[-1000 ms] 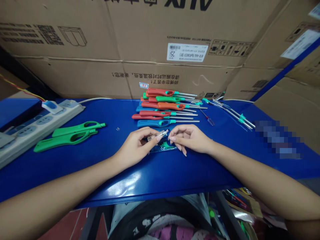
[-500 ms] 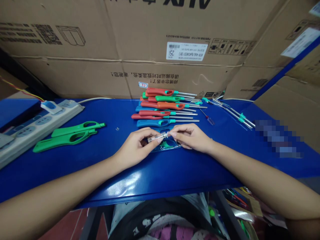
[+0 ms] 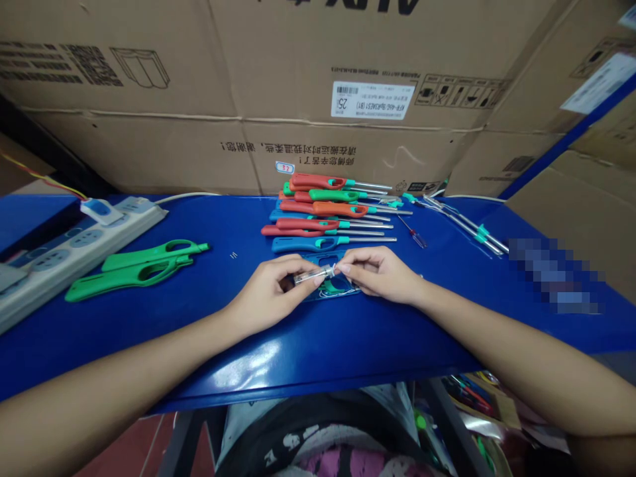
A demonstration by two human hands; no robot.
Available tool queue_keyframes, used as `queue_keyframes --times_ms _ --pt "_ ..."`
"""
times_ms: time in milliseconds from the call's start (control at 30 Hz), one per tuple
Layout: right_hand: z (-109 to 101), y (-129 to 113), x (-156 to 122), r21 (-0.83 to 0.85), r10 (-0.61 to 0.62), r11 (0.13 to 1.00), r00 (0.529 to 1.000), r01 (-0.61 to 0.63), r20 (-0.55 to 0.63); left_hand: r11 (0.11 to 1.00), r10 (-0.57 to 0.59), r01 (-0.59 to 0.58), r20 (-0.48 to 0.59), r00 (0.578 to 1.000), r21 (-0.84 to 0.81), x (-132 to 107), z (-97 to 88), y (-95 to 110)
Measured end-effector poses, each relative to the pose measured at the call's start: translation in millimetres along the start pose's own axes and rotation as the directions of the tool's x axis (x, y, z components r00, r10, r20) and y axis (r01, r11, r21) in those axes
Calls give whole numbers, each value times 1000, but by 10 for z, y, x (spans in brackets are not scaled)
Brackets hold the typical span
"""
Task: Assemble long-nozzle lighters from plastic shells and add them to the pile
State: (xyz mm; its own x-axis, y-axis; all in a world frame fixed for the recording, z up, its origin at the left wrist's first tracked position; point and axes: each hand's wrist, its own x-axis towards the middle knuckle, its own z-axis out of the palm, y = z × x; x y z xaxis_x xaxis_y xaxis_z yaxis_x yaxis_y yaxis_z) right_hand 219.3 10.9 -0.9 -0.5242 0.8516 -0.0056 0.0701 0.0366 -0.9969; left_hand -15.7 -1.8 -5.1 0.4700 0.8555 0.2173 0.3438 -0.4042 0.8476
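Blue sheeting covered the surface (image 3: 238,361), with a printed cardboard panel (image 3: 173,149) standing behind it. Near the middle, the left hand (image 3: 265,291) had its grip closed around a clear plastic tube (image 3: 309,275), thumb along the near side, the fitting end pointing toward the other hand. The right hand's (image 3: 385,273) grip was pinched together, thumb against forefinger, right at the pale fitting (image 3: 330,270) on that end; whether a tiny piece sat between the fingertips was too small to tell. One second earlier those fingers were looser and spread, just apart from the fitting, and the tube tilted up more; by half a second earlier the pinch already looked as it did now.

Beneath the hands lay a blue casing (image 3: 338,254), partly hidden, with white wires (image 3: 350,291) at its near edge. Just beyond, a pile of long-nosed lighters (image 3: 342,211) in red, green, orange and blue lay with metal barrels pointing right. Farther right were a small screwdriver (image 3: 418,239) and metal tubes (image 3: 467,230). To the left lay small pins (image 3: 233,255), two green handle casings (image 3: 112,285) and a white power strip (image 3: 106,228), all unmoved.
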Motion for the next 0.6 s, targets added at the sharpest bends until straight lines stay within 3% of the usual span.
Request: queue_keyframes --times_ms 600 --pt "22 0 -4 -207 -48 977 999 47 -3 999 40 -42 57 998 27 -18 20 13"
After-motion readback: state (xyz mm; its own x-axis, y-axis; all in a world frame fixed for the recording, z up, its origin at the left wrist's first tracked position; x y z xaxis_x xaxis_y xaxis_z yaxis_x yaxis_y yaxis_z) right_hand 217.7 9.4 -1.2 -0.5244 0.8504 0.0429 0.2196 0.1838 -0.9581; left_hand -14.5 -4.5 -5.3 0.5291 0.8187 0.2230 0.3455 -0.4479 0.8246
